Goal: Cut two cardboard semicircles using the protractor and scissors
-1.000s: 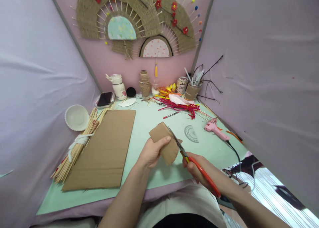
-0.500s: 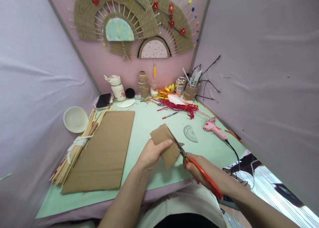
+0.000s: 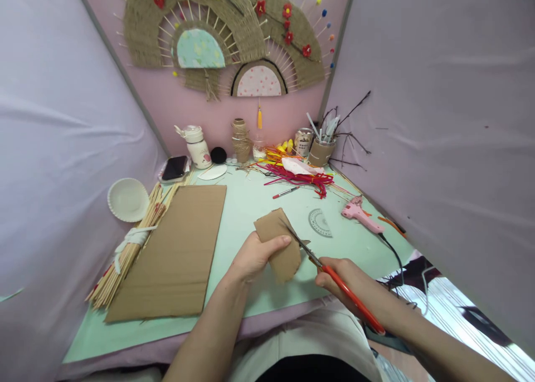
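My left hand (image 3: 259,255) is closed on a small piece of brown cardboard (image 3: 279,231), its thumb lying across the front. The cardboard has a curved, rough edge on its right side. My right hand (image 3: 336,276) grips red-handled scissors (image 3: 351,295). Their metal blades reach over the upper right of the cardboard, and a small partly cut flap sticks out beside them. Just beyond the blades a clear protractor (image 3: 320,224) lies flat on the table.
A large cardboard sheet (image 3: 175,248) lies at left beside a tied bundle of thin sticks (image 3: 125,259) and a white bowl (image 3: 127,199). To the right rests a pink glue gun (image 3: 360,215) with a cord. Pipe cleaners (image 3: 292,176) and a twine spool (image 3: 240,142) are at the back.
The scissors and my right hand have shifted slightly right and down, with the handles farther out. The cardboard in my left hand has moved a little to the right.
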`<state>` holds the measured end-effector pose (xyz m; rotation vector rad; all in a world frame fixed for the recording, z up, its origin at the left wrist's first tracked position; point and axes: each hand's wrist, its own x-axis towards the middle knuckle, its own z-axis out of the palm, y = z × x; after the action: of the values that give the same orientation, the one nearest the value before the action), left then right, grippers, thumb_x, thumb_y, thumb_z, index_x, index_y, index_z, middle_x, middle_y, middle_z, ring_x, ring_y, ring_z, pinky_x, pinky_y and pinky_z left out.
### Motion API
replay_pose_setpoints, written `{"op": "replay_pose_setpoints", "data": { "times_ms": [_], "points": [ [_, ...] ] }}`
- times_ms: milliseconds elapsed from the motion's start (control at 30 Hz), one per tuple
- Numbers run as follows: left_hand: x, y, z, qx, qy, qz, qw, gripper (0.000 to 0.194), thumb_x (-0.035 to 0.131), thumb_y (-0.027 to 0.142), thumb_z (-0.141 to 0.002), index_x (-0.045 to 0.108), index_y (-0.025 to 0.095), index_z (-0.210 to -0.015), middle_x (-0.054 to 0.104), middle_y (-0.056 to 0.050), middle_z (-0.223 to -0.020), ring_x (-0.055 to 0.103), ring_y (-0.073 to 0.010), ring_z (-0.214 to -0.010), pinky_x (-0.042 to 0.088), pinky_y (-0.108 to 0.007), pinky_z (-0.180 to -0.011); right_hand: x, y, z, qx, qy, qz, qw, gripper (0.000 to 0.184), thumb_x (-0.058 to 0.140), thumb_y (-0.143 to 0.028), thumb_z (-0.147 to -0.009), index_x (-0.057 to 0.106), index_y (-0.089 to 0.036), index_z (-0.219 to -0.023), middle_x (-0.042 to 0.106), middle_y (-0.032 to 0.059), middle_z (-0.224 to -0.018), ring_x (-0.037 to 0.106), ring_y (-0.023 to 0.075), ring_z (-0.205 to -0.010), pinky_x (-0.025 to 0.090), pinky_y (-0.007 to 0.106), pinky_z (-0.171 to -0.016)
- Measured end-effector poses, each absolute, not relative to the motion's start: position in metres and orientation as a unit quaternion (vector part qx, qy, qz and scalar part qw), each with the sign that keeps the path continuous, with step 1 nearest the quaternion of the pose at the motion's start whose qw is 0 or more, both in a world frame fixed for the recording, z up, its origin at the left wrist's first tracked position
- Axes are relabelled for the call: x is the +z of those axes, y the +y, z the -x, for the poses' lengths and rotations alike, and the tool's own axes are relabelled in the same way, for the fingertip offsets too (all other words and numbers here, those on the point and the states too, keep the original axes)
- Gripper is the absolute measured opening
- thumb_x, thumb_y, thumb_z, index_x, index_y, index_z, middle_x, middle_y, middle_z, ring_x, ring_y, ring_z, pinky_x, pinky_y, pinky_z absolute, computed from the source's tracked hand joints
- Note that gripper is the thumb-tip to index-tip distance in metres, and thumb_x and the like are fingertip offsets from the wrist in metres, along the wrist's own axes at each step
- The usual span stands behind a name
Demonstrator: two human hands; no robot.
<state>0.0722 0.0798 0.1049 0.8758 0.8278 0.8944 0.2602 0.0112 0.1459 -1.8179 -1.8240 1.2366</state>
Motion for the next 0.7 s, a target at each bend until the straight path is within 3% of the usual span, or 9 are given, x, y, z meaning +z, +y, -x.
{"op": "replay_pose_setpoints", "data": {
  "times_ms": [300,500,700],
  "points": [
    [0.111,0.084,-0.069,0.423,0.387,-0.382,0.725,0.039,0.082,0.039,-0.064,0.071,0.013,-0.090,0.074,-0.010,-0.087,0.065,-0.0197,-0.077,0.049,-0.030,-0.073,0.132,0.013,-0.267,0.430,-0.642,0.617,0.148,0.030,0.052,-0.040,-0.083,0.036,-0.022,-0.065,0.038,-0.0050,-0.060,0.032,0.0109,-0.055,0.028,0.024,-0.049],
    [0.110,0.081,-0.067,0.372,0.370,-0.442,0.727,0.034,0.079,0.039,-0.068,0.072,0.013,-0.089,0.073,-0.009,-0.087,0.064,-0.0187,-0.077,0.047,-0.029,-0.073,0.136,0.007,-0.274,0.476,-0.718,0.474,0.179,0.038,0.032,-0.053,-0.093,0.045,-0.022,-0.077,0.048,-0.0004,-0.072,0.044,0.0147,-0.061,0.043,0.028,-0.057],
    [0.108,0.080,-0.066,0.360,0.363,-0.454,0.730,0.031,0.077,0.039,-0.070,0.073,0.015,-0.089,0.073,-0.008,-0.089,0.064,-0.0189,-0.079,0.047,-0.029,-0.075,0.139,0.011,-0.277,0.494,-0.722,0.461,0.149,0.035,0.037,-0.053,-0.093,0.046,-0.021,-0.079,0.049,-0.0004,-0.074,0.044,0.0143,-0.061,0.044,0.026,-0.057]
  ]
}}
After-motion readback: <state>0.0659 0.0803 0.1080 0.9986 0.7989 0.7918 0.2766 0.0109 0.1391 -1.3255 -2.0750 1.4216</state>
